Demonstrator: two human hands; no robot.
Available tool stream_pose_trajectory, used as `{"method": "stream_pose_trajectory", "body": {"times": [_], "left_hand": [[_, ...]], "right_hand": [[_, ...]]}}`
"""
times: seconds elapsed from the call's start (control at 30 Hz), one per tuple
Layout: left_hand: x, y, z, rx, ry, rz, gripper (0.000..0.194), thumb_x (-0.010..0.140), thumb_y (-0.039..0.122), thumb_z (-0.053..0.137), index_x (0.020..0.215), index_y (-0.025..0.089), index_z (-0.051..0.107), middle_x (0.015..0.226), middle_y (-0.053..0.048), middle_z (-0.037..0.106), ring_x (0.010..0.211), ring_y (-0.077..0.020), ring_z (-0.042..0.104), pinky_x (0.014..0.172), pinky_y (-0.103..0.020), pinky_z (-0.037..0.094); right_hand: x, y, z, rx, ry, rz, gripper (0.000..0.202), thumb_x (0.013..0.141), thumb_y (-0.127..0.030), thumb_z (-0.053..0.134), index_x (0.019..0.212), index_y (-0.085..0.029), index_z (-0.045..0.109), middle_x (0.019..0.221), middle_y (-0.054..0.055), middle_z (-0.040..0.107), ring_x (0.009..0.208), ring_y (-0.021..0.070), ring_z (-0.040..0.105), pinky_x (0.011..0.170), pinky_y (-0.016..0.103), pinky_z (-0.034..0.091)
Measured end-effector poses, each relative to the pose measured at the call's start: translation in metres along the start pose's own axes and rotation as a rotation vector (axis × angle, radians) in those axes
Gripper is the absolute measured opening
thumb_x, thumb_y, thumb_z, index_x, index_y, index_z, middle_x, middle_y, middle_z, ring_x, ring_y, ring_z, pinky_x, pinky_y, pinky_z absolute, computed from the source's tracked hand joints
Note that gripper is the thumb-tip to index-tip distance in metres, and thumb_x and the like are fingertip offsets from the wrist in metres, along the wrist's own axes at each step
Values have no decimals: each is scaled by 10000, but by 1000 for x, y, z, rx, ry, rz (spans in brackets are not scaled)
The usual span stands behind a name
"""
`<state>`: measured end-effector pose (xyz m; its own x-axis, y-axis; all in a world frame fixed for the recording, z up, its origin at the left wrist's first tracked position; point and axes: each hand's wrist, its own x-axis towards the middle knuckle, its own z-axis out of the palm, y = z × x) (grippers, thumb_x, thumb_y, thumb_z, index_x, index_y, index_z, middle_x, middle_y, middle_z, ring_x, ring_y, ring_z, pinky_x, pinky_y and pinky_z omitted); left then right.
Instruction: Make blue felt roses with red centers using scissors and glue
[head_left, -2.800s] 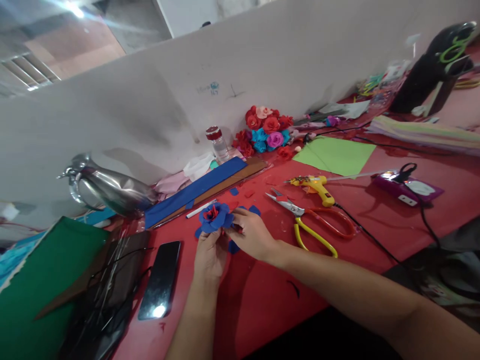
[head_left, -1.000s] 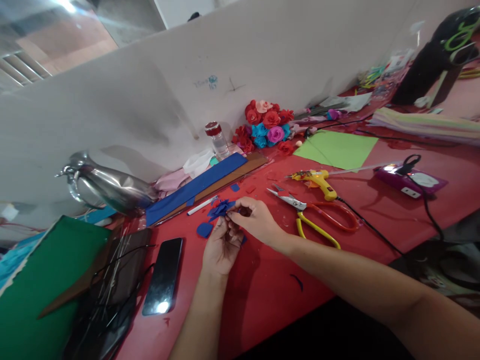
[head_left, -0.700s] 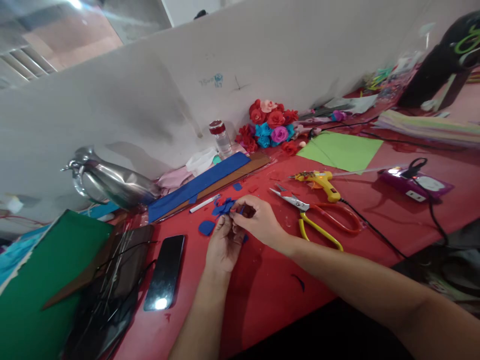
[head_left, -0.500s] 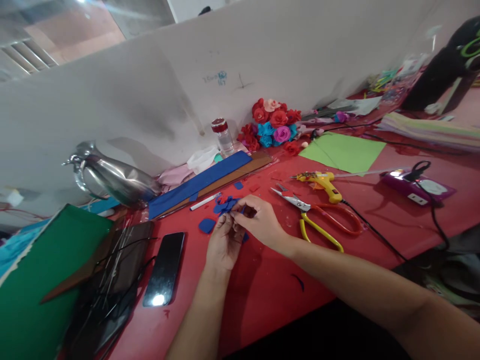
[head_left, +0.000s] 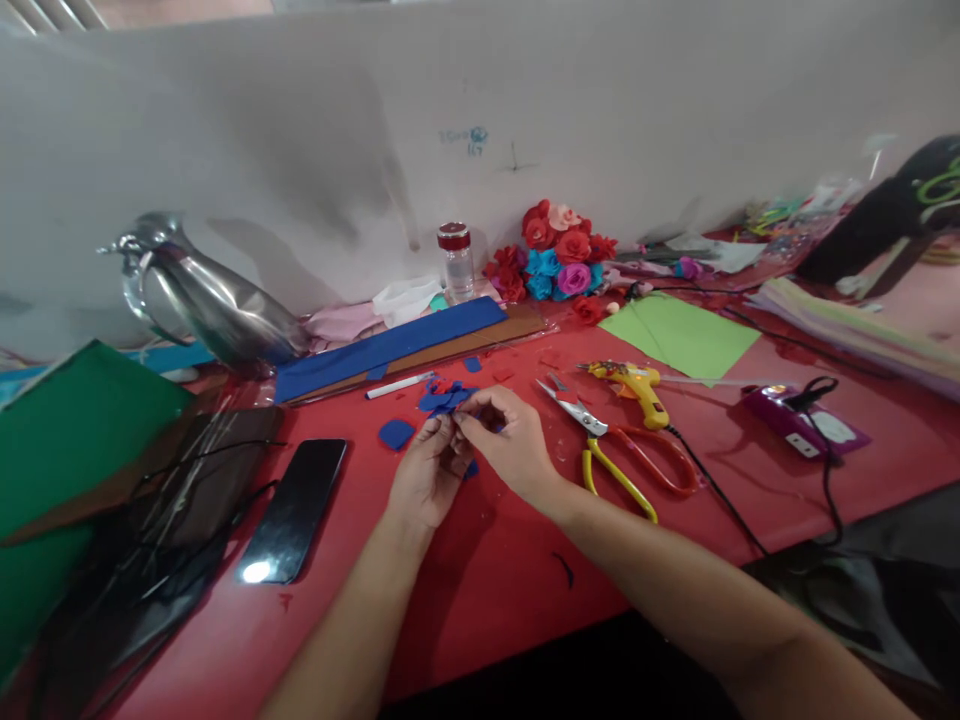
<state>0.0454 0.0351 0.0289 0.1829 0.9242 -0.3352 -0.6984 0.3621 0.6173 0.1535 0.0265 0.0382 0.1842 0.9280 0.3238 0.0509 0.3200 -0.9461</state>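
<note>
Red table (head_left: 502,590), flower (head_left: 442,401) (mostly blue)

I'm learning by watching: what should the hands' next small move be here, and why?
Perhaps a gentle press at the near edge of the blue flower, since the left hand and right hand meet there, while the yellow glue gun lies apart on the red table.

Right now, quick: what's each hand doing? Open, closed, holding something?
Left hand: closed, holding the blue, layered-petal flower with a red centre.
Right hand: closed, pinching at the flower's near side; exact grip hidden.
</note>
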Motion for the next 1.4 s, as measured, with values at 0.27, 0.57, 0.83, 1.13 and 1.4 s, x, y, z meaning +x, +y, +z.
{"method": "stream_pose_trajectory", "body": {"times": [0.27,0.57,0.83,1.13,1.4], "left_hand": [[-1,0,1,13,-46,10,197,632,109,790,654,148,598,587,41,546,508,-48,487,494,-132,438],[1,0,-2,-5,-26,-12,216,651,145,785,633,153,571,570,45,524,509,-55,480,537,-154,465],[1,-3,-3,12,-60,20,219,624,122,788,623,146,570,568,44,518,496,-51,475,509,-149,441],[1,-3,-4,-65,-58,13,207,632,111,791,617,153,588,592,21,573,542,-66,530,543,-154,469],[1,-2,-3,-16,-68,21,185,625,124,798,652,133,615,587,17,573,529,-60,523,520,-145,452]], "right_hand": [[-3,6,0,-110,3,-105,38,751,-190,623,780,-212,633,701,-26,573,603,106,531,571,231,442],[-4,0,-1,-158,6,-89,26,773,-217,602,762,-203,621,742,-3,608,637,120,558,586,242,453],[-3,0,-2,-212,21,-162,28,761,-193,620,750,-210,638,691,-14,574,606,119,519,557,242,431],[-5,-2,-4,-278,34,-264,81,809,-197,603,766,-228,664,746,14,617,655,137,557,602,271,469],[-4,-1,-5,-283,80,-334,45,790,-182,628,775,-220,609,727,-7,570,613,124,514,577,258,448]]}}
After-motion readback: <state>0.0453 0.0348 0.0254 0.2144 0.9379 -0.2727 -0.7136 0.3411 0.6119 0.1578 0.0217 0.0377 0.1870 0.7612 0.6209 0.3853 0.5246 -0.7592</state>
